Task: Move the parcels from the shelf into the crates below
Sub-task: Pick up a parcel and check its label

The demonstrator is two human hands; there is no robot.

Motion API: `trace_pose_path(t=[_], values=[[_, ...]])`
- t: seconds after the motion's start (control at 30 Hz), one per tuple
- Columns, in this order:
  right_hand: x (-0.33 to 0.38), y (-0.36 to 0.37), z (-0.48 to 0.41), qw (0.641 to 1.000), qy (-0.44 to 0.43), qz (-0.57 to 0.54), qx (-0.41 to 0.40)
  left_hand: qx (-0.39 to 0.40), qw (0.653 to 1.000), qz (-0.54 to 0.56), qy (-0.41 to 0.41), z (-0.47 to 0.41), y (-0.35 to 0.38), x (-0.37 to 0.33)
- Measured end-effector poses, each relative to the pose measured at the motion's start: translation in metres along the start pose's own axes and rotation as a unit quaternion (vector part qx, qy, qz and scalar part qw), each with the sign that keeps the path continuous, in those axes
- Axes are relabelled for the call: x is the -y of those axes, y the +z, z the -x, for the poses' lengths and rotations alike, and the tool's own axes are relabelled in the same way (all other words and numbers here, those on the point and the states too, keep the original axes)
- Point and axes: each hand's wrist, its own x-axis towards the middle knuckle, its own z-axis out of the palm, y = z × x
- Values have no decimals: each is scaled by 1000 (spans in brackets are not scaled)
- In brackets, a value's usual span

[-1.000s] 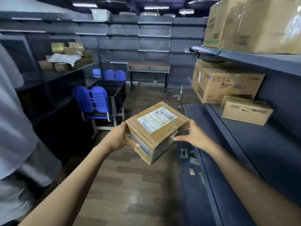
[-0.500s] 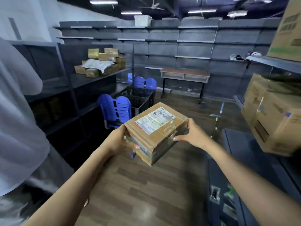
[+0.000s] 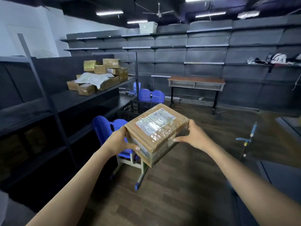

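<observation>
Parcel (image 3: 156, 131) sits gripped between left hand (image 3: 116, 141) and right hand (image 3: 194, 136), fingers (image 3: 176, 139) curled round its sides.

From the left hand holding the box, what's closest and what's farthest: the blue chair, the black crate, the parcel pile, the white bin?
From the left hand gripping the box:
1. Blue chair, just beneath it.
2. Black crate, behind the chair.
3. Parcel pile, on the left shelf.
4. White bin, atop the far shelves.

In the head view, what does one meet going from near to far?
Brown taped cardboard parcel → blue plastic chair → black lattice crate → wood-topped desk → grey wall shelving.
</observation>
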Motion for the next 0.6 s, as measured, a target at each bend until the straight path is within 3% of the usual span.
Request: trace_pose_path(t=[0.27,0.6], values=[[-60,7,-176,999,-14,-16,37,-13,999,-10,-35,-167,19,46],[-117,12,-416,991,-72,-4,116,-96,987,-5,-132,-349,46,79]])
